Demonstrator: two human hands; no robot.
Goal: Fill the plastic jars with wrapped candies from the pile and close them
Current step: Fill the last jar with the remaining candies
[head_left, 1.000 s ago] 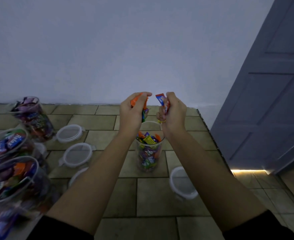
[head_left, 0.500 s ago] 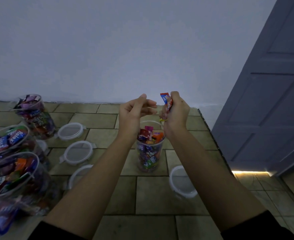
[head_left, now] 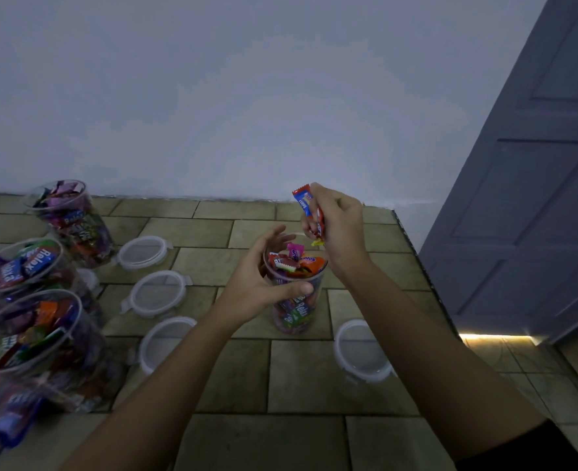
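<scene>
A clear plastic jar stands upright on the tiled counter, filled close to its rim with wrapped candies. My left hand wraps around the jar's upper wall, thumb across the front and fingers behind the rim. My right hand hovers just above the jar's right rim, closed on a few wrapped candies; a red and blue wrapper sticks up out of the fist. The jar's white lid lies flat to its lower right.
Three open jars full of candies stand along the left: far, middle, near. Three lids lie between them and the held jar. The counter's right edge drops off beside a grey door.
My left hand let its candies fall into the jar, then dropped down and took hold of the jar's upper wall. The candy level rose. My right hand stayed above the rim.
</scene>
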